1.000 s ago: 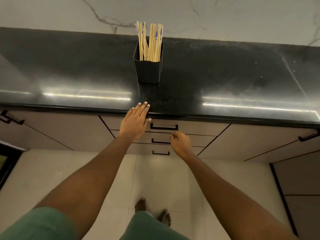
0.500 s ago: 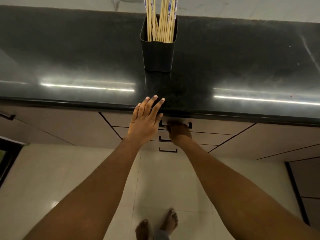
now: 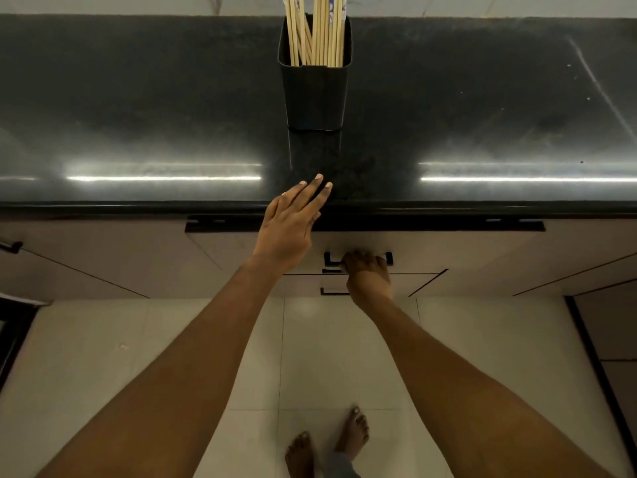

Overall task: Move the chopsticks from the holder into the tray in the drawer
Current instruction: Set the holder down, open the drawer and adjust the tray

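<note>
Drawer [image 3: 448, 246] has slid slightly out under right hand [image 3: 367, 274]; chopsticks [image 3: 319, 29] cropped above.

A long black stone desk [image 3: 138, 98] runs across the room, polished enough to carry two bright light strips, one to the left [image 3: 163, 178] and one to the right [image 3: 527, 179], with faint specks and a pale diagonal streak near its right end. Behind it rises a pale marbled wall [image 3: 138, 3]. Under the front edge sit beige cabinet doors, left [image 3: 86, 263] and right [image 3: 579, 250], split by thin dark seams; the left one bears a black handle [image 3: 12, 246]. A short black lower handle [image 3: 332, 292] shows on a front near the floor. The floor [image 3: 103, 357] is large cream tiles, glossy, with fine grout lines. A dark vertical strip [image 3: 589, 346] edges the floor on the right.
</note>
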